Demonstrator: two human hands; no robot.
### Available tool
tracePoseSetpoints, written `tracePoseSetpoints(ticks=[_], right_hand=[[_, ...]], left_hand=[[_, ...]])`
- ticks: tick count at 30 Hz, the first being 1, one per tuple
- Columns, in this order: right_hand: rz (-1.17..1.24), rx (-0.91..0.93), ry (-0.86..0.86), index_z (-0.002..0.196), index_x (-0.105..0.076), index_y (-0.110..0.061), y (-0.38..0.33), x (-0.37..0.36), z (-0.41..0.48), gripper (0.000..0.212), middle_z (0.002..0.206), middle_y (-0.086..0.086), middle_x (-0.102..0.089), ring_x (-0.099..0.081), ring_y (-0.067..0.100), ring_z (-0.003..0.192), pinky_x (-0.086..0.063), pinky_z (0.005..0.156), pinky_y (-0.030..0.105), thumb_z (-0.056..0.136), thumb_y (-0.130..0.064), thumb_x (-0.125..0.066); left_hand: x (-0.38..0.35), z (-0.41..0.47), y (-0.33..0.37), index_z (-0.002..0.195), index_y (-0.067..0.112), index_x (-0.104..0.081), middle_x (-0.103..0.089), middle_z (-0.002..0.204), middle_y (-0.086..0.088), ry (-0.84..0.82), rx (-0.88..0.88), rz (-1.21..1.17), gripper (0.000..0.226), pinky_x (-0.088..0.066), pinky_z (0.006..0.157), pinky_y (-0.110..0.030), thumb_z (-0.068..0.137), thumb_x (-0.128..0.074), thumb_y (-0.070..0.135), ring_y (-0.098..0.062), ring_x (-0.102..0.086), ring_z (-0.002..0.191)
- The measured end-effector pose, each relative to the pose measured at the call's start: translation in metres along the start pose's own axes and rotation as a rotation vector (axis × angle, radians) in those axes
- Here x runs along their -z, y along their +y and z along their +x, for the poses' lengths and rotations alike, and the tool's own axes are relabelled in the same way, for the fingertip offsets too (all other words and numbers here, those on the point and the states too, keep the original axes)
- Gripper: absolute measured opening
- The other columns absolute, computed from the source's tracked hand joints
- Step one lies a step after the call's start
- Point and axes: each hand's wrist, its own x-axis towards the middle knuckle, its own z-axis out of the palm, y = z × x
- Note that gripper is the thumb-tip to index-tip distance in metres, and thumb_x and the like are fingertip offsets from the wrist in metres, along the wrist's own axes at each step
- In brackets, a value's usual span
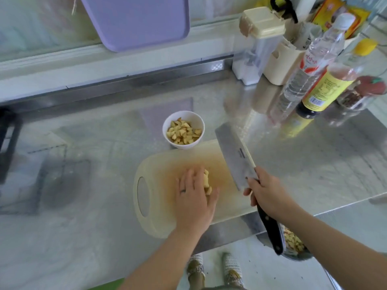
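Observation:
A cream cutting board (167,164) lies on the steel counter, its handle hole to the left. My left hand (193,195) rests flat on the board, fingers straight, against a small heap of pale yellow chopped pieces (207,183). My right hand (266,191) grips the black handle of a cleaver (234,155), whose wide blade slants up and away above the board's right side. Just beyond the board stands a white bowl (194,117) holding several diced yellow pieces.
Bottles (310,65), a cream knife holder (280,61) and a clear dispenser (255,42) crowd the back right. A purple board (136,19) leans on the back wall. A container with more diced pieces (293,241) sits below the counter edge at the right. Dark rack (8,141) at left.

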Motion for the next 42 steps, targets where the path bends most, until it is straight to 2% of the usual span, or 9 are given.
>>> tracePoseSetpoints(ticks=[7,10,17,22,25,30,33,38,42], right_hand=[[-0.017,0.010,-0.312,0.087,-0.042,-0.018,0.006,-0.030,-0.018,0.017,0.079,0.007,-0.072,-0.071,0.026,0.065,-0.060,0.067,0.041,0.102,-0.011,-0.042],[-0.036,0.061,-0.406,0.098,-0.049,-0.017,-0.007,-0.035,-0.017,0.010,0.097,0.012,-0.072,-0.071,0.030,0.085,-0.057,0.086,0.048,0.101,-0.010,-0.043],[-0.038,0.100,-0.487,0.107,-0.053,-0.008,-0.024,-0.031,-0.025,0.010,0.100,0.014,-0.068,-0.068,0.033,0.091,-0.054,0.089,0.050,0.101,-0.011,-0.045],[-0.028,0.204,-0.454,0.098,-0.052,-0.012,-0.052,-0.005,-0.027,0.009,0.080,-0.003,-0.069,-0.069,0.021,0.067,-0.059,0.069,0.033,0.102,-0.013,-0.044],[0.017,0.251,-0.382,0.102,-0.053,-0.010,-0.087,0.009,-0.003,0.011,0.084,0.002,-0.071,-0.072,0.023,0.063,-0.057,0.059,0.024,0.102,-0.012,-0.041],[-0.078,0.254,-0.231,0.102,-0.053,-0.017,-0.132,0.013,0.053,0.012,0.087,0.003,-0.072,-0.072,0.015,0.059,-0.051,0.056,0.022,0.103,-0.015,-0.042],[-0.116,0.198,-0.231,0.109,-0.052,-0.014,-0.137,0.008,0.072,0.012,0.088,0.003,-0.071,-0.069,0.011,0.055,-0.046,0.051,0.020,0.103,-0.015,-0.041],[-0.196,0.191,-0.208,0.103,-0.051,-0.015,-0.131,0.003,0.082,0.010,0.089,0.003,-0.071,-0.066,0.005,0.049,-0.042,0.046,0.016,0.105,-0.017,-0.041],[-0.206,0.197,-0.184,0.104,-0.050,-0.015,-0.130,0.004,0.083,0.010,0.090,0.003,-0.070,-0.063,0.001,0.044,-0.039,0.040,0.010,0.105,-0.018,-0.041]], left_hand=[[-0.018,0.012,0.030,0.153,0.012,-0.027,-0.025,0.160,-0.009,0.086,0.085,-0.003,0.062,-0.011,0.122,-0.043,0.102,-0.023,0.048,-0.026,-0.021,0.148],[-0.017,0.014,0.033,0.155,0.015,-0.021,-0.016,0.163,-0.005,0.072,0.114,-0.127,0.061,-0.013,0.122,-0.044,0.102,-0.021,0.045,-0.023,-0.016,0.150],[-0.006,0.005,0.041,0.154,0.016,-0.024,-0.021,0.161,0.003,0.202,0.137,-0.478,0.059,-0.018,0.121,-0.037,0.100,-0.023,0.038,-0.005,-0.015,0.147],[0.023,0.021,0.051,0.149,0.015,-0.037,-0.032,0.152,0.011,0.416,0.053,-0.587,0.052,-0.019,0.119,-0.027,0.102,-0.027,0.033,-0.003,-0.022,0.145],[0.053,0.065,0.050,0.148,0.013,-0.039,-0.033,0.153,0.007,0.443,0.007,-0.638,0.051,-0.019,0.119,-0.025,0.102,-0.026,0.032,-0.009,-0.026,0.145],[0.085,0.133,0.027,0.151,0.015,-0.035,-0.029,0.159,0.005,0.270,-0.041,-0.657,0.051,-0.016,0.118,-0.015,0.105,-0.024,0.035,0.001,-0.024,0.143],[0.088,0.149,0.004,0.149,0.024,-0.039,-0.038,0.153,0.007,0.105,0.013,-0.747,0.047,-0.031,0.117,-0.029,0.107,-0.026,0.040,0.006,-0.038,0.133],[0.096,0.150,-0.025,0.134,0.029,-0.056,-0.058,0.135,0.003,0.034,0.134,-0.814,0.044,-0.043,0.109,-0.041,0.101,-0.033,0.046,-0.010,-0.053,0.125],[0.100,0.140,-0.031,0.150,0.021,-0.037,-0.035,0.154,0.004,0.089,-0.119,-0.432,0.047,-0.033,0.115,-0.028,0.103,-0.032,0.026,-0.003,-0.032,0.138]])
